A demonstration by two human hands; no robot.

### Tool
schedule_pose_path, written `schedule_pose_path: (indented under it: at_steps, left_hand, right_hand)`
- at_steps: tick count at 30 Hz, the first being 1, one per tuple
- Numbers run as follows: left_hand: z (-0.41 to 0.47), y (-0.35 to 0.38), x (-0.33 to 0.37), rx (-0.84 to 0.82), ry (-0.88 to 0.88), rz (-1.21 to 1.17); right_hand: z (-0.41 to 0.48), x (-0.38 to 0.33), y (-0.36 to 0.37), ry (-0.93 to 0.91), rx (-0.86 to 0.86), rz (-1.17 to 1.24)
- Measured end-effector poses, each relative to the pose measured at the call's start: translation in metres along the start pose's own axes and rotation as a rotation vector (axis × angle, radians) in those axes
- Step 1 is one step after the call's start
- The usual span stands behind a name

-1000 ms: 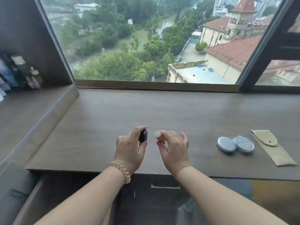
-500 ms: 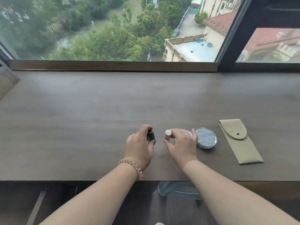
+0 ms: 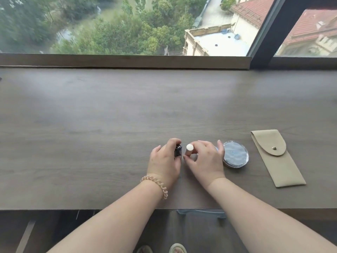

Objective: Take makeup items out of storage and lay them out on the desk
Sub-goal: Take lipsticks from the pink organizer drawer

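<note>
My left hand (image 3: 165, 161) is closed around a small dark tube (image 3: 178, 150) that stands upright on the brown desk (image 3: 109, 125). Just to its right, my right hand (image 3: 205, 161) grips a pale tube with a white round top (image 3: 189, 148), also upright on the desk. The two tubes stand close side by side. A round silver-blue compact (image 3: 235, 153) lies flat right of my right hand; a second compact is mostly hidden under that hand. A beige snap pouch (image 3: 275, 157) lies further right.
The desk runs wide along a low sill (image 3: 127, 61) under a large window. A dark window post (image 3: 262, 42) rises at the back right. Below the desk's front edge (image 3: 109, 209) are an open drawer and my feet.
The view swung right and down, so the left shelf left the frame. Both hands carried the tubes rightward to the compacts and lowered them onto the desk.
</note>
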State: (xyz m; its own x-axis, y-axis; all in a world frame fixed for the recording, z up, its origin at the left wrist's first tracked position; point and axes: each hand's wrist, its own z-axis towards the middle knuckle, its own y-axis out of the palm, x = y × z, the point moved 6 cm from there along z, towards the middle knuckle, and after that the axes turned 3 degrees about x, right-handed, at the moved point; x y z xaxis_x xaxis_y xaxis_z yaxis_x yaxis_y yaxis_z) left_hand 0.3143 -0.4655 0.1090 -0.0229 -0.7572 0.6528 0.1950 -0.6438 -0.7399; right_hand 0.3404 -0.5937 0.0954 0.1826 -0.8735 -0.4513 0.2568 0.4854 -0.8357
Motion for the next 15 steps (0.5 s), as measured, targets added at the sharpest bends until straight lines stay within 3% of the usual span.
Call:
schedule_pose_path:
  at_steps: [5, 9, 15]
  left_hand:
    - [-0.001, 0.005, -0.002, -0.047, 0.032, 0.006]
    - [-0.009, 0.000, -0.002, -0.035, 0.064, 0.056]
    - [-0.020, -0.053, 0.003, 0.052, 0.084, 0.310]
  right_hand:
    - [-0.003, 0.002, -0.003, 0.022, -0.056, 0.013]
    - [-0.009, -0.003, -0.016, -0.065, -0.037, 0.022]
    - [-0.007, -0.040, -0.044, -0.207, -0.002, 0.098]
